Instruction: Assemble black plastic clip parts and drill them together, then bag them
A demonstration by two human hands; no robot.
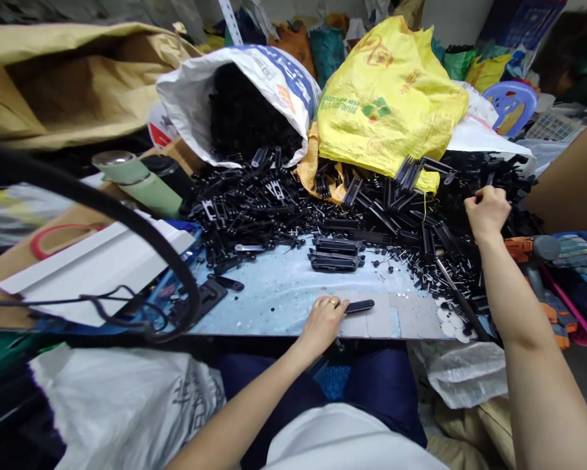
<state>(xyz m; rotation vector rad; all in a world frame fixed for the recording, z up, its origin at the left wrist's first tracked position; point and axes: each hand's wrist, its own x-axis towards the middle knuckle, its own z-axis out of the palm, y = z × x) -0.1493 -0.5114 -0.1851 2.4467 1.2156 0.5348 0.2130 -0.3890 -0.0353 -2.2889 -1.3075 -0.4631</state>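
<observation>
At the front edge of the bench, my left hand is closed on a flat black plastic part with a rounded end, which sticks out to the right. A ring shows on one finger. My right hand reaches to the heap of dark parts at the far right, its fingers bent together; what they pinch, if anything, is hidden. Between the hands and the pile lies a short stack of long black parts. Tiny screws and pins are scattered to the right of that stack.
A white sack spills black pieces along the back, beside a yellow sack. A thick black cable arcs across the left. An orange power tool and a dark-handled rod lie right. Green cylinders stand left.
</observation>
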